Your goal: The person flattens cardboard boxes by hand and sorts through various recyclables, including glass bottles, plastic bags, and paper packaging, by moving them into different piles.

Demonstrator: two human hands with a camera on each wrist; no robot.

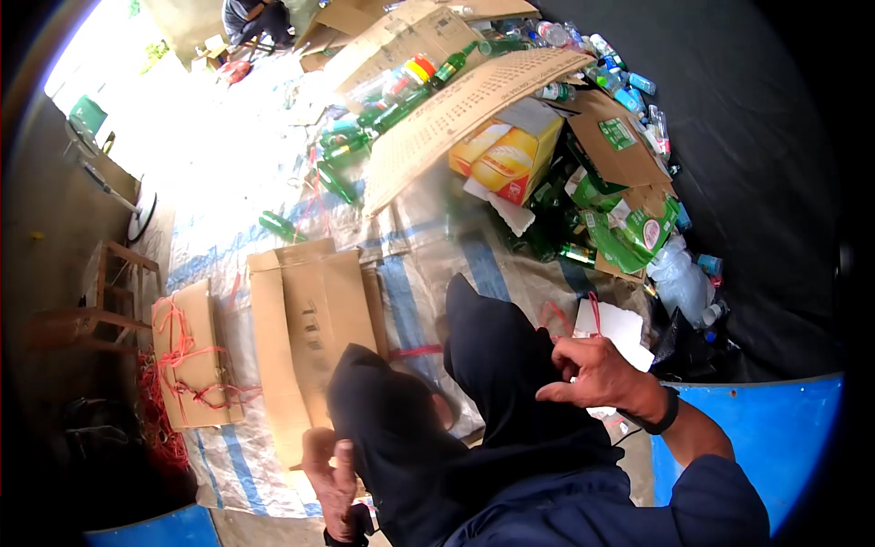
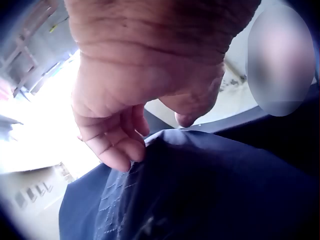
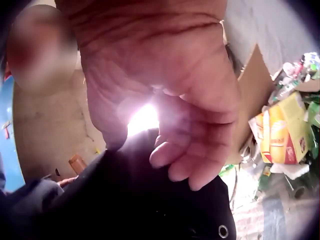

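Note:
In the head view the left hand (image 1: 333, 479) is beside the left leg of dark trousers (image 1: 383, 401), close to a flattened cardboard box (image 1: 333, 314) on the ground. The left wrist view shows this hand's fingers (image 2: 117, 150) loosely bent at the dark cloth (image 2: 200, 185), holding nothing. Over the other thigh is the right hand (image 1: 597, 374), its thumb and fingers bent with a gap between them. Seen from the right wrist, those fingers (image 3: 197, 160) hang loosely curled against the dark trousers (image 3: 150, 195), with no object in them.
A cardboard bundle (image 1: 196, 356) tied with red string lies at left by a wooden stool (image 1: 100, 301). Green bottles (image 1: 342, 146), a yellow carton (image 1: 506, 150) and plastic bottles (image 1: 643, 84) pile up ahead. Another person (image 1: 260, 20) sits far off. Striped sheeting (image 1: 410, 237) covers the ground.

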